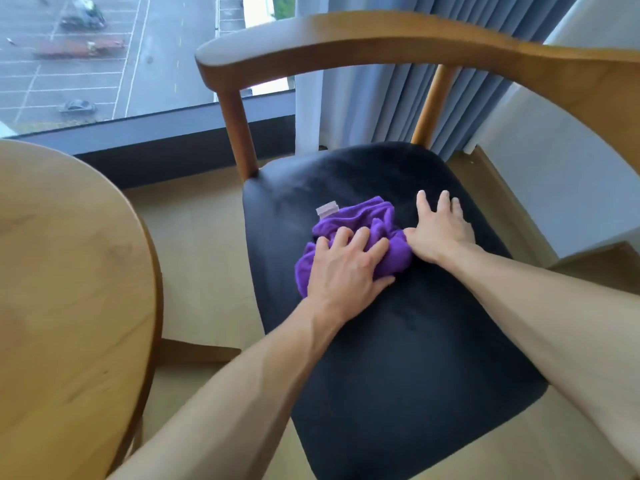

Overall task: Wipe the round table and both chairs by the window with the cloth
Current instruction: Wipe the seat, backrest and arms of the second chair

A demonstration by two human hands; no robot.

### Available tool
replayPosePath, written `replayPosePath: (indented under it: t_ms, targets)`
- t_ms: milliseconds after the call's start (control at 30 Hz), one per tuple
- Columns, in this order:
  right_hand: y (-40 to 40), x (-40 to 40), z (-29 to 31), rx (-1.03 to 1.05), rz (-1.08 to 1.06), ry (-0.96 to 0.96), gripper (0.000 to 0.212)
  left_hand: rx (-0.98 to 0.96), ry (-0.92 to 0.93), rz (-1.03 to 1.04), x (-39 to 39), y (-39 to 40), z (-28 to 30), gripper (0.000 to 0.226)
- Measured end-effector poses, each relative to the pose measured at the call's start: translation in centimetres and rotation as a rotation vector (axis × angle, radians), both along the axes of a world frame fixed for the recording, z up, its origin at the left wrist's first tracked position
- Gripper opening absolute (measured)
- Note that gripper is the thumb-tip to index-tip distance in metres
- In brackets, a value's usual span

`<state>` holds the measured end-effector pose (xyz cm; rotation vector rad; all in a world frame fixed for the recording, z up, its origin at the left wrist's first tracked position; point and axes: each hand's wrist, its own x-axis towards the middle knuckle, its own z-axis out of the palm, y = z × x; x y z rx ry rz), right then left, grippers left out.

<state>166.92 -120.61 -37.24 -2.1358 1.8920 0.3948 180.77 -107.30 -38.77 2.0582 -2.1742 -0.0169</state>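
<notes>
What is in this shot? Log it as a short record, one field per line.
surface being wiped: black padded seat of wooden armchair
tool: crumpled purple microfibre cloth with pale tag, lying on the seat
left hand: fingers spread, pressing on the cloth
right hand: flat on the seat beside the cloth
nearby: round light-wood table, window, grey curtain
</notes>
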Motion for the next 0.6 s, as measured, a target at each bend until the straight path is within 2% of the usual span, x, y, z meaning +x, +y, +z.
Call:
replayPosePath:
  t_ms: [67,100,200,267,367,467,600]
  targets:
    - [0.1,-0.3,0.2,0.015,0.001,0.003,0.079,-0.002,-0.067,-0.074,3.8,-0.6,0.2,0.052]
    - [0.1,-0.4,0.4,0.026,0.001,0.002,0.079,0.003,-0.081,-0.005,5.9,-0.9,0.2,0.051]
    - [0.1,-0.3,1.0,0.068,-0.005,-0.012,0.079,0.058,0.097,0.449,10.0,-1.0,0.4,0.052]
    - [0.1,0.0,1.1,0.098,-0.011,-0.037,0.079,0.069,0.180,0.664,8.6,-1.2,0.1,0.050]
    - [0.1,-0.2,1.4,0.074,0.037,-0.077,0.079,0.072,0.156,0.765,3.1,-2.4,0.8,0.043]
    - [-0.1,-0.1,1.8,-0.014,0.269,-0.200,0.070,0.054,0.099,0.616,-2.4,-1.4,1.2,0.047]
    - [2.3,2.3,2.4,0.026,0.481,-0.430,0.051,0.031,0.052,0.127,-6.1,3.6,0.9,0.052]
